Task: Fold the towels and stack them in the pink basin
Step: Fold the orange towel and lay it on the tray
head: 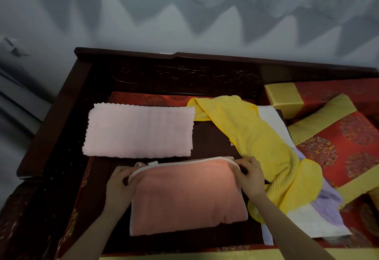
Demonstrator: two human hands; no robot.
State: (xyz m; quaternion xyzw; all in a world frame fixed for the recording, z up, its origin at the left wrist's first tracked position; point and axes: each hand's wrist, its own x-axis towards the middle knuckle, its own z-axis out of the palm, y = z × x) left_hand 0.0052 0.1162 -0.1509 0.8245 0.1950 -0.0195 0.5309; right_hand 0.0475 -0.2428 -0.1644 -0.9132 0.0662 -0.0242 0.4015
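Head view, nearest first: a salmon towel (184, 198) with a white border lies at lower centre of the frame on the dark worktop (211, 138), already doubled over. The left hand (119, 181) pinches its far left corner and the right hand (249, 174) grips its far right corner, fingers curled round the white edge. This one looks to be mid-fold.

Just beyond, toward the upper left, a pale pink towel (139, 130) rests flat as a neat folded rectangle, so one towel appears finished. Right of centre a heap is left to fold: a yellow towel (260, 140) draped over a white towel (272, 120), with a lilac towel (326, 202) poking out beneath. The yellow cloth lies just beside the right hand and may crowd the next fold.

No pink basin is in view, so no stacking shows as done. Red-and-gold cushions (348, 142) fill the right edge; a carved wooden backrest (184, 75) runs behind.
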